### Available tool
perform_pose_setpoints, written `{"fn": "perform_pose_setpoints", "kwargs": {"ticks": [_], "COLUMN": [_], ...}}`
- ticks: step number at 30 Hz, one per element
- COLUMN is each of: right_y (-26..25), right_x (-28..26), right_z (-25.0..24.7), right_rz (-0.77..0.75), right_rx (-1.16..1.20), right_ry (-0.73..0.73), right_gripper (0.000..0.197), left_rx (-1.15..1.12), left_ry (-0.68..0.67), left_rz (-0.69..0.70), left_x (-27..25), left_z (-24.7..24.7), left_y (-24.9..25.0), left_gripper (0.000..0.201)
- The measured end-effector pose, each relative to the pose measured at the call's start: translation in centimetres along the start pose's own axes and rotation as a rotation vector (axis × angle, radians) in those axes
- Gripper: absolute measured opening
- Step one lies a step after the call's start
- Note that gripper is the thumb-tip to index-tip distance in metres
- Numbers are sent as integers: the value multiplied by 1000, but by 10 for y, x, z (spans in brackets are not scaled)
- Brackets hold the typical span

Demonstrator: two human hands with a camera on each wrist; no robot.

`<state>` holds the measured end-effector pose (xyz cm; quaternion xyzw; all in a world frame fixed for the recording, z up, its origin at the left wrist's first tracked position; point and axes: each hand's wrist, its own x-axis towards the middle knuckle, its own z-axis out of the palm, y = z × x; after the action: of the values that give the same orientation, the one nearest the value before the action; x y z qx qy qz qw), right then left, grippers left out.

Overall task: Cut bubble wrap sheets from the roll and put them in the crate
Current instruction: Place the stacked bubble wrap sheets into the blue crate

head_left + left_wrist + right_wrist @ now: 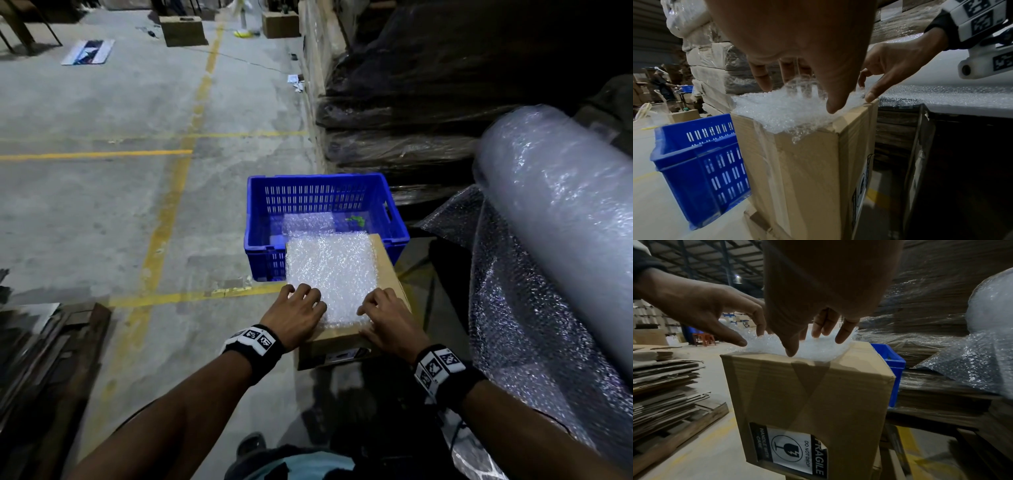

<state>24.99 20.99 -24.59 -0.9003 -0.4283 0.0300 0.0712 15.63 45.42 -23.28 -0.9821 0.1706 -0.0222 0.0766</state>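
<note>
A cut bubble wrap sheet point(330, 270) lies flat on top of a brown cardboard box point(390, 270). My left hand point(305, 301) and right hand point(373, 305) both rest their fingertips on the sheet's near edge, thumbs down at the box's rim. In the left wrist view the left hand point(799, 92) has straight fingers on the sheet point(781, 110). The right wrist view shows the right hand point(809, 342) the same way. Just beyond the box stands the blue crate point(260, 205), with one sheet point(306, 222) inside. The big bubble wrap roll point(555, 212) leans at the right.
Something small and green point(356, 221) lies in the crate. Dark wrapped pallet stacks point(411, 102) rise behind the crate and roll. Flattened cartons point(44, 359) are piled at the left. Yellow lines point(168, 212) cross the concrete floor, with boxes point(183, 31) far off.
</note>
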Motion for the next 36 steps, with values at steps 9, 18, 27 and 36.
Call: {"fn": "perform_pose_setpoints", "kwargs": {"ticks": [9, 18, 27, 36], "right_y": [1, 3, 15, 45], "right_x": [10, 19, 34, 101], "right_z": [1, -19, -39, -121], "right_rz": [0, -9, 48, 88], "right_rx": [49, 182, 193, 211], "right_ry": [62, 115, 159, 339], "right_gripper": [24, 29, 12, 5], "left_rx": [-24, -46, -35, -193], "left_ry": [-9, 83, 118, 298], "left_rz": [-16, -17, -117, -349], "left_x": [6, 25, 31, 83], "left_z": [-1, -14, -25, -104], "left_y": [-1, -2, -28, -98], "left_gripper": [35, 29, 17, 15]}}
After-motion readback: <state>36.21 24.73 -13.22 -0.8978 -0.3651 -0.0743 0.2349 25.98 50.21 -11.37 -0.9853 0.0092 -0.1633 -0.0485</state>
